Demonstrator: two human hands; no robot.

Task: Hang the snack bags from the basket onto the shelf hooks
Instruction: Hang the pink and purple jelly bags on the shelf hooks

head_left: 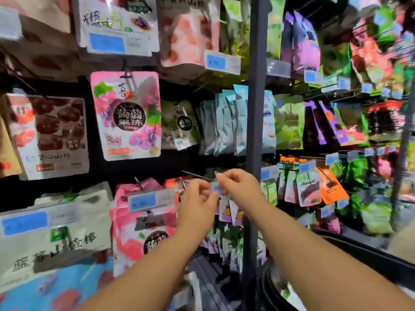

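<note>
- The small purple-and-white snack bags (225, 211) hung in a tight row directly under the two hands, their tops hidden behind the right wrist.
- The hook (193, 174) carrying them showed as a thin dark rod slanting in from the upper left and ending between the fingertips.
- At the hook's tip sat a small price tag (216, 189) with a blue patch, blurred, caught between the two hands.
- The left hand (197, 199) was curled, its thumb and bent fingers pinching the tag's left edge.
- The right hand (238, 187) was also curled, its fingertips gripping the tag's top and right side, so the two hands nearly touched.
- Whether either hand also gripped a bag could not be told; the tag was all that showed between the fingers.
- Just left of and below the left hand hung a stack of pink bags (143, 227) behind their own blue price label (151, 200).
- Above and left of the hands hung a pink jelly bag (125, 115).
- Straight above the hands hung a pack of teal bags (224, 122).
- A grey upright post (256, 97) of the shelf stood just behind the right hand.
- An orange bag (332, 186) hung well to the right of the right hand.
- A black curved rim (363, 252) lay below the right forearm.
</note>
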